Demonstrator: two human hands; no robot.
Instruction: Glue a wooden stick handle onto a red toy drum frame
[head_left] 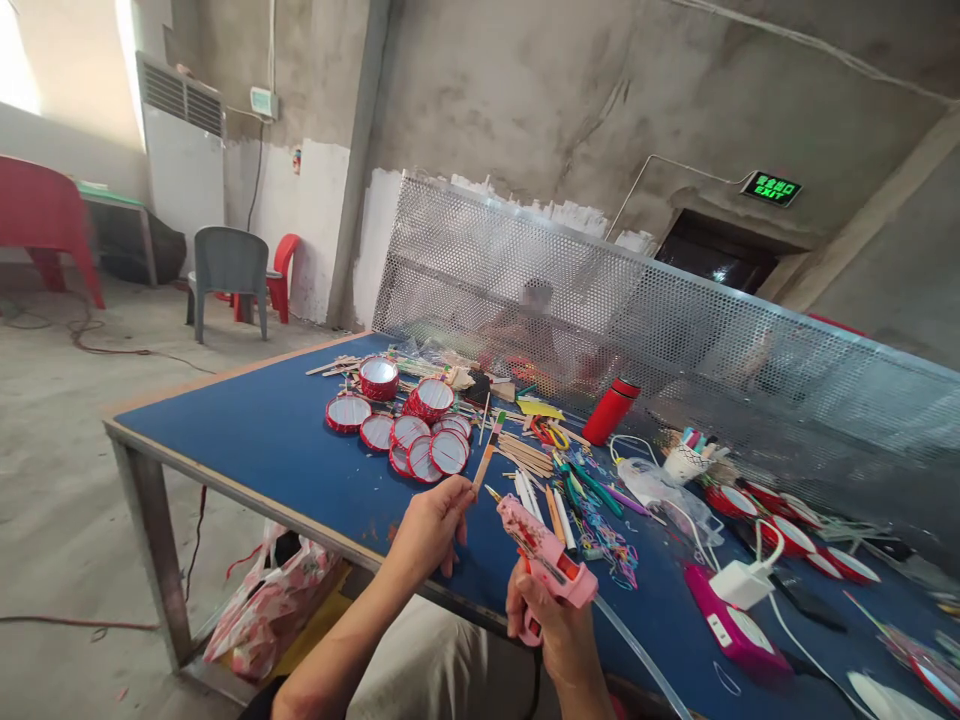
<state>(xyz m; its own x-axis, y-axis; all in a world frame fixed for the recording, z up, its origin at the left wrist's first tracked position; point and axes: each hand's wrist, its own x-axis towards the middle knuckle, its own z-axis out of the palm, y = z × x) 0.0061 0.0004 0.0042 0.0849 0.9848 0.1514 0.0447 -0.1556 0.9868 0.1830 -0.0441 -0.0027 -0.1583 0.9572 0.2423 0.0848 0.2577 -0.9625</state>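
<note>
My left hand (435, 522) pinches the lower end of a flat wooden craft stick (485, 462), which has a green tip and points up and away. In my right hand (553, 622) is a pink hot glue gun (541, 545), its nozzle aimed up and left, close to the stick but apart from it. A clear glue stick (637, 650) runs out of the gun's rear. Beyond my left hand lie several round red-rimmed discs (424, 455) with pale faces, some stacked. Loose wooden sticks (525, 455) are spread just past the gun's nozzle.
On the blue table (240, 425) stand a red bottle (611, 410) and a white pen cup (684, 460). A magenta power strip (731, 625) with a white charger (742, 580) and cables lies right. A perforated metal screen (600, 300) borders the far edge; a person sits behind it.
</note>
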